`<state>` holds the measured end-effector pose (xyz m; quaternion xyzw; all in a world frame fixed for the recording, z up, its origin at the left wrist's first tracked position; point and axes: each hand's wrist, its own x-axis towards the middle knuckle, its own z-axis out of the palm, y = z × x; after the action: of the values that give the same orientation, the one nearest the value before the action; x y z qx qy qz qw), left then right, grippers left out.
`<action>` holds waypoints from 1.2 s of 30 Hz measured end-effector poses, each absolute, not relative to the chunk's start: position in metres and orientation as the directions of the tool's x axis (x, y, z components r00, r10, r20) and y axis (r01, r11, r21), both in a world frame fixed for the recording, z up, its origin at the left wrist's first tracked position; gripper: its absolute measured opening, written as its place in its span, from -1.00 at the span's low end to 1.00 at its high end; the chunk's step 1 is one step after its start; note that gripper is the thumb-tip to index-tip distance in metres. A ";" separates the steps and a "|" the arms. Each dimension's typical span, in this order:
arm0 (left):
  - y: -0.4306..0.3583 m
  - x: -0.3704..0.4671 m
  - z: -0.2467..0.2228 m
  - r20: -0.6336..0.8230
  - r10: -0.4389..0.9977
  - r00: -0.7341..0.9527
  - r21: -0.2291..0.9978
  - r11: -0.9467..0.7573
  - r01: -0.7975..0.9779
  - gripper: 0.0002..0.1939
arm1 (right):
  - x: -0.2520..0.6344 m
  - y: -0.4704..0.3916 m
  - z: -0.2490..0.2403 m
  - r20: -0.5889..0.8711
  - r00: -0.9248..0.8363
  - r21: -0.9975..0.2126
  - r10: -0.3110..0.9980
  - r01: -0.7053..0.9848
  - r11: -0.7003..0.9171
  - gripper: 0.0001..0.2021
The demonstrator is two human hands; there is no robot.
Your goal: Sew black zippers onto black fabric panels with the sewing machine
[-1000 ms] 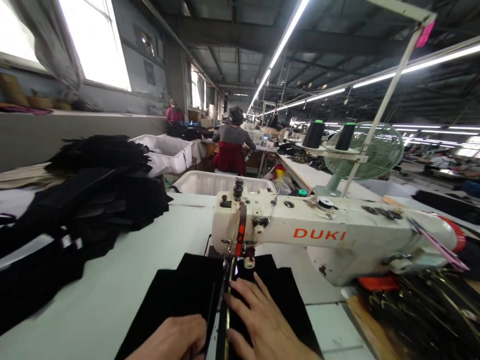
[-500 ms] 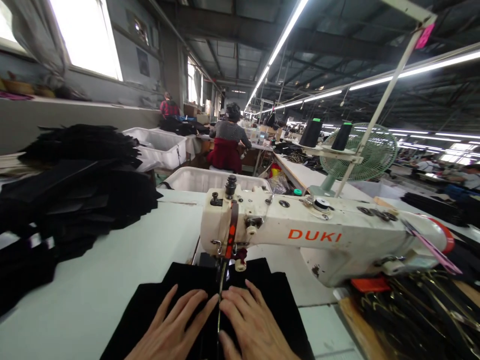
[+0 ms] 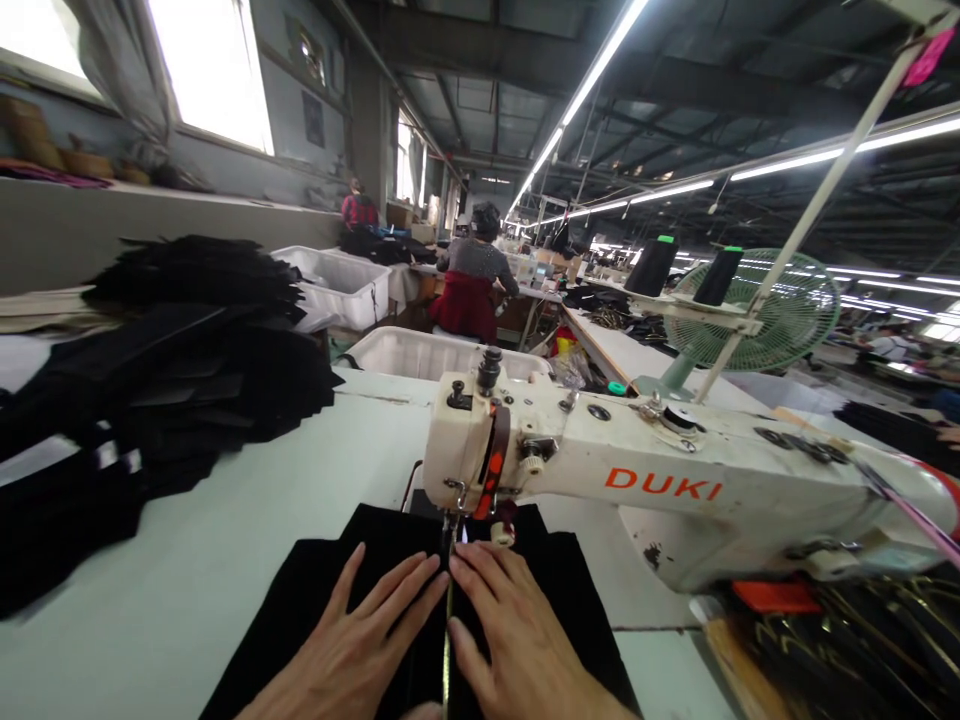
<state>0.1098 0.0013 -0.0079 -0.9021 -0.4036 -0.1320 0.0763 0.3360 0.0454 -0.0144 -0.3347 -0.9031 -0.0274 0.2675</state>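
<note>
A black fabric piece (image 3: 307,590) lies flat under the head of a white sewing machine (image 3: 570,450) marked DUKI. Down its middle runs a narrow zipper-like strip (image 3: 448,650) with shiny gold edging, leading to the presser foot (image 3: 452,530). My left hand (image 3: 367,625) rests palm down on the fabric left of the strip, fingers spread. On the other side my right hand (image 3: 514,625) presses flat, its fingertips just in front of the presser foot. Both hands are open and grip nothing. The needle's tip is too small to make out.
Black cut pieces (image 3: 187,370) are heaped on the table at left. White plastic bins (image 3: 442,350) stand behind the machine. At right are thread cones (image 3: 652,265), a green fan (image 3: 795,310) and a pile of gold-edged black strips (image 3: 885,640). A co-worker (image 3: 476,270) sits ahead, facing away.
Both hands have moved forward over the fabric, closer to the presser foot. The fabric still lies under the machine head. The whole view has shifted, so the surroundings sit farther right.
</note>
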 end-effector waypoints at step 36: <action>0.019 0.102 -0.032 0.412 0.631 0.657 -0.050 -0.705 0.708 -0.16 | 0.334 0.051 -0.014 0.662 -0.608 0.035 0.439 0.610 0.792 -0.69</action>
<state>0.1015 0.0191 -0.0319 -0.9045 -0.3700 -0.1853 0.1033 0.3343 0.0511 -0.0143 -0.2956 -0.8871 -0.1299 0.3300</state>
